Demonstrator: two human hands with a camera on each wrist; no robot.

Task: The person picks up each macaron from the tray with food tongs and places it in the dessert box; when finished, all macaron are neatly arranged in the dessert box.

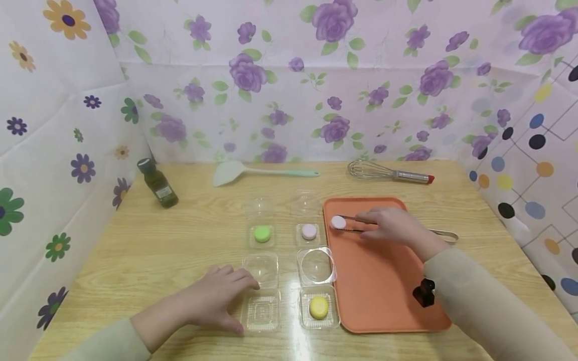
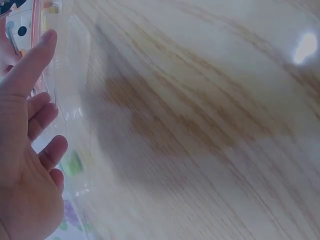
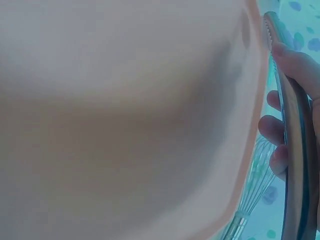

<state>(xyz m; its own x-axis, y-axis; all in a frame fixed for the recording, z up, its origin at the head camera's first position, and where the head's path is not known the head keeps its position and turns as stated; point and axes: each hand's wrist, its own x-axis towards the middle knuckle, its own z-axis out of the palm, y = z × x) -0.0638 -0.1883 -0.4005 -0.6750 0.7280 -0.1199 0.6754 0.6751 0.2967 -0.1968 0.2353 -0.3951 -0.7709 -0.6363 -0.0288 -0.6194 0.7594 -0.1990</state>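
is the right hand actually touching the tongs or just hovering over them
Touching. The right wrist view shows it plainly: the right hand grips the tongs, its thumb pressed against the metal.

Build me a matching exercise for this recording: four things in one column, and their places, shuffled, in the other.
Things:
1. Slim metal tongs
2. Round yellow macaron
3. Dark green bottle with a black cap
4. Round lime-green macaron

Places:
A. Near the back left corner of the wooden table
B. In the far left clear plastic box
C. Gripped by the right hand
D. In the near right clear plastic box

Right pairs: 1-C, 2-D, 3-A, 4-B
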